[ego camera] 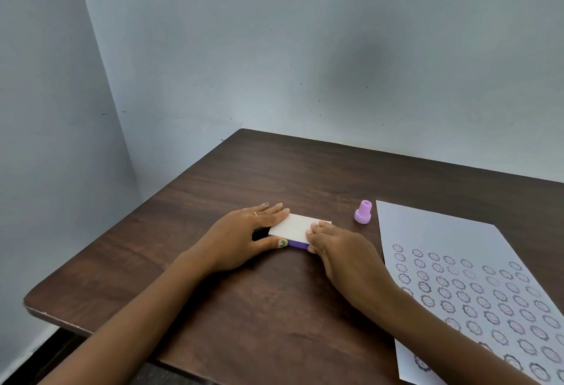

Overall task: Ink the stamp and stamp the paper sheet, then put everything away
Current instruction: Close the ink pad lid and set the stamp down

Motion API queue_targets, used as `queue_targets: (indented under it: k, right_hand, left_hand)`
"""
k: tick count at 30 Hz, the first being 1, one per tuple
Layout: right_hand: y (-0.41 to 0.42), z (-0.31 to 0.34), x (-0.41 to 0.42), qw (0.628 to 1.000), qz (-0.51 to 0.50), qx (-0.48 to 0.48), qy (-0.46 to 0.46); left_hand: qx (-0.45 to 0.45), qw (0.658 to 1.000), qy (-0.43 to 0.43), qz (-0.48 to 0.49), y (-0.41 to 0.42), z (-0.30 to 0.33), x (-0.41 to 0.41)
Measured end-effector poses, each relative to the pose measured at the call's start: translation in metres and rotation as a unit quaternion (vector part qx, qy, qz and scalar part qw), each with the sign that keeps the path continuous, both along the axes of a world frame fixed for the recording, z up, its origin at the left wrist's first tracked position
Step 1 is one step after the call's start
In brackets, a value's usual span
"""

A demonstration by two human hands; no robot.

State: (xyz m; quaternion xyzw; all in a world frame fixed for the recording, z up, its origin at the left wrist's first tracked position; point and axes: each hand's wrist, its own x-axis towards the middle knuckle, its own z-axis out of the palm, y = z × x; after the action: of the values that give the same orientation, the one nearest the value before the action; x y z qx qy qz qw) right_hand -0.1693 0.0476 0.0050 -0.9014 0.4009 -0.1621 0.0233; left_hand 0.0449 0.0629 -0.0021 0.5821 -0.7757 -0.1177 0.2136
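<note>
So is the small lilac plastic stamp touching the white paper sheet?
Apart. The head view shows bare brown table between the upright stamp and the sheet's left edge.

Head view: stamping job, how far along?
Done, by the look of it: the paper sheet carries rows of purple stamp marks. The stamp stands apart on the table, held by nobody. In hand: the left hand and right hand both grip the ink pad case, white lid on its purple base. Left: putting the case, stamp and sheet away.
</note>
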Motion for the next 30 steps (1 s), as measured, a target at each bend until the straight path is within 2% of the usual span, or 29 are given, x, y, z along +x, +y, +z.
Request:
queue_targets:
  k: [5, 8, 14, 20, 22, 25, 27, 30]
  right_hand:
    - [0.002, 0.001, 0.001, 0.999, 0.002, -0.045, -0.022]
    - [0.003, 0.002, 0.002, 0.997, 0.009, -0.061, -0.046]
    - [0.002, 0.01, -0.005, 0.993, 0.013, -0.048, -0.103]
    - [-0.016, 0.023, -0.049, 0.977, -0.107, -0.052, -0.178]
    - [-0.024, 0.019, -0.071, 0.977, -0.165, -0.003, -0.133]
    - [-0.032, 0.008, -0.098, 0.971, -0.223, 0.09, -0.006]
    - [-0.036, 0.0, -0.11, 0.966, -0.229, 0.112, 0.048]
    - [-0.042, -0.007, -0.117, 0.966, -0.226, 0.108, 0.068]
  left_hand:
    - [-0.038, 0.993, -0.112, -0.029, 0.001, 0.002, -0.007]
    - [-0.091, 0.984, -0.142, -0.054, 0.004, 0.003, -0.015]
    - [-0.121, 0.981, -0.133, -0.066, 0.006, 0.002, -0.026]
    - [-0.066, 0.996, -0.027, -0.049, 0.007, -0.005, -0.032]
    - [-0.043, 0.997, -0.027, -0.058, 0.006, -0.007, -0.033]
    - [-0.019, 0.996, -0.045, -0.075, 0.001, -0.006, -0.034]
    - [-0.011, 0.995, -0.06, -0.078, -0.004, -0.005, -0.036]
    - [-0.004, 0.994, -0.073, -0.079, -0.012, -0.002, -0.039]
